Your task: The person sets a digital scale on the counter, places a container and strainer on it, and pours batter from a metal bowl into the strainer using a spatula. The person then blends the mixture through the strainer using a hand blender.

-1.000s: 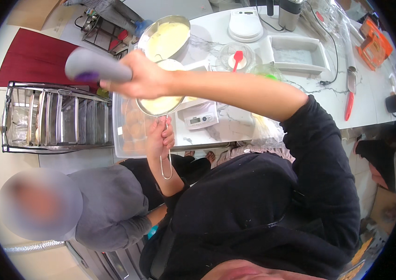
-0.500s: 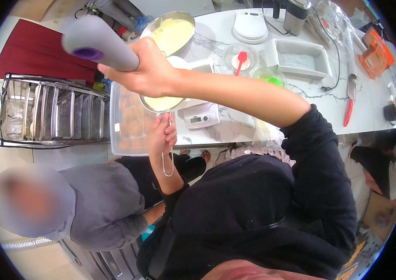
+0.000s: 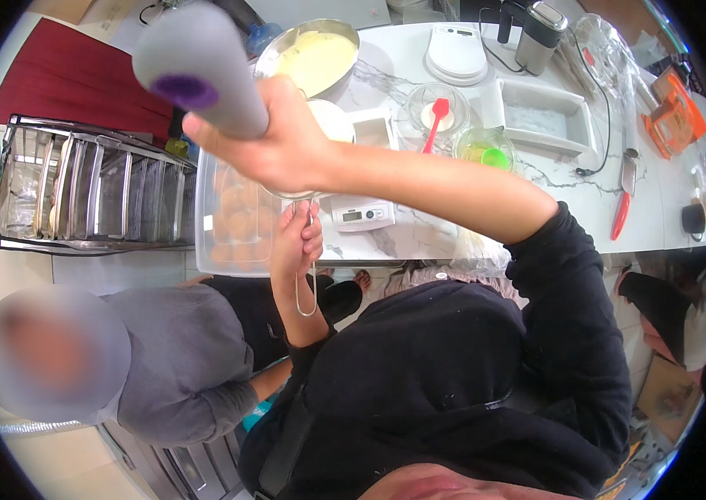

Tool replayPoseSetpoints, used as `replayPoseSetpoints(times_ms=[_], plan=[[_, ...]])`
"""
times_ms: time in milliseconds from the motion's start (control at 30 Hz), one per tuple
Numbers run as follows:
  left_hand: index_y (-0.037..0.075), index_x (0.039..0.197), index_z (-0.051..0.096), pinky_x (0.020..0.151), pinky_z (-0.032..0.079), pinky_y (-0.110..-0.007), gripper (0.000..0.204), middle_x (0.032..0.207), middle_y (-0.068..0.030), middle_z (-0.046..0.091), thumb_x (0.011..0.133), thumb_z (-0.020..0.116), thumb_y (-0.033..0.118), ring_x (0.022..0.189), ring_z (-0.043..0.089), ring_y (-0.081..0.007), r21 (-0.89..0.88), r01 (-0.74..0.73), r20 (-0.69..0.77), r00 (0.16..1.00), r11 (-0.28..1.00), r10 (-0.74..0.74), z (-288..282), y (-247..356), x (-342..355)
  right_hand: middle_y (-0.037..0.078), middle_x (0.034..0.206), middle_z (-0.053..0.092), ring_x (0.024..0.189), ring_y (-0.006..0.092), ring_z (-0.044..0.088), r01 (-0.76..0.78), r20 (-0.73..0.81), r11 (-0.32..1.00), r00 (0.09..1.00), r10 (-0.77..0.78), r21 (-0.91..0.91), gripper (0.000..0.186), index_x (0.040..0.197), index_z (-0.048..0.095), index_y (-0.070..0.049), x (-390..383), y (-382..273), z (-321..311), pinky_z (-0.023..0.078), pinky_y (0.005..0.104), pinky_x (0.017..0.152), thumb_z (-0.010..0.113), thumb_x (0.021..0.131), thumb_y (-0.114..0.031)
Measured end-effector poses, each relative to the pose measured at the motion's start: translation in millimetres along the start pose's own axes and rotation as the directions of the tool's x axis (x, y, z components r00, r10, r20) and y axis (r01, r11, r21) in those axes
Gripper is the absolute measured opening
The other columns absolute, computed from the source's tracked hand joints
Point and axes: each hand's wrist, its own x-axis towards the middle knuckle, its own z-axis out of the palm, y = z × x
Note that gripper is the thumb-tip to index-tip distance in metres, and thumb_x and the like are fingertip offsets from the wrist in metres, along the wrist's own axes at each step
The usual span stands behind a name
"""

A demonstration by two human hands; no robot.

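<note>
Right hand grips a thick grey handle slanting far-left, above a partly hidden round strainer; left hand, nearer the body, closes around the strainer's wire handle, which points bodyward.

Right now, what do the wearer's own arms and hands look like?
Right sleeve: black, bunched near the elbow. Left sleeve: black too, forearm bare beyond its edge. Right hand and left hand: no gloves; no ring, watch or cable shows.
</note>
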Motion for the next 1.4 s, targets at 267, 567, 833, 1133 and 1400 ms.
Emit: replayPoseSetpoints(times_ms=[267, 567, 833, 1133, 1400], plan=[[0.009, 0.080, 0.041, 0.030, 0.025, -0.016, 0.018, 0.049, 0.0052, 0.031, 0.087, 0.037, 0.025, 0.034, 0.029, -0.0030, -0.008, 0.028, -0.040, 0.999, 1.000, -0.028, 3, -4, -1, 0.007, 0.041, 0.044, 0.039, 0.0112, 0.041, -0.138, -0.057, 0.989, 0.989, 0.135, -0.053, 0.027, 0.052, 0.049, 0.003, 20, -1, -12, 0.036, 0.0279, 0.042, 0.055, 0.071, -0.015], [0.009, 0.079, 0.041, 0.028, 0.025, -0.017, 0.020, 0.048, 0.0054, 0.031, 0.087, 0.037, 0.026, 0.033, 0.028, -0.0030, -0.027, 0.022, -0.067, 0.997, 0.999, -0.024, 5, -2, 0, -0.004, 0.043, 0.038, 0.037, 0.0042, 0.034, -0.163, -0.039, 0.987, 0.986, 0.162, -0.008, 0.034, 0.049, 0.043, -0.007, 9, 18, -16, 0.027, 0.0220, 0.035, 0.058, 0.075, -0.022], [0.009, 0.078, 0.042, 0.028, 0.025, -0.017, 0.021, 0.048, 0.0053, 0.031, 0.087, 0.038, 0.027, 0.034, 0.029, -0.0030, -0.069, -0.037, -0.014, 0.999, 0.997, 0.036, 0, -4, -1, -0.001, 0.043, 0.042, 0.040, 0.0043, 0.037, -0.058, -0.143, 0.995, 0.987, 0.069, 0.084, 0.031, 0.049, 0.046, -0.001, 30, 8, -18, 0.030, 0.0231, 0.036, 0.056, 0.074, -0.015], [0.009, 0.078, 0.042, 0.029, 0.024, -0.017, 0.021, 0.048, 0.0055, 0.031, 0.086, 0.038, 0.028, 0.034, 0.028, -0.0028, -0.021, 0.021, 0.012, 1.000, 1.000, -0.021, -4, -10, -3, 0.001, 0.046, 0.044, 0.040, 0.0058, 0.039, -0.157, 0.183, 0.957, 0.976, 0.114, 0.242, 0.030, 0.051, 0.047, -0.003, 49, 29, -34, 0.032, 0.0222, 0.037, 0.060, 0.073, -0.019], [0.009, 0.077, 0.042, 0.029, 0.025, -0.017, 0.022, 0.048, 0.0053, 0.032, 0.086, 0.039, 0.029, 0.034, 0.029, -0.0029, -0.029, -0.016, 0.004, 1.000, 0.999, 0.016, 0, -13, -3, -0.002, 0.043, 0.038, 0.039, 0.0039, 0.033, -0.211, -0.061, 0.977, 0.976, 0.208, -0.040, 0.034, 0.048, 0.040, -0.005, 26, 44, -34, 0.026, 0.0208, 0.035, 0.054, 0.077, -0.016]])
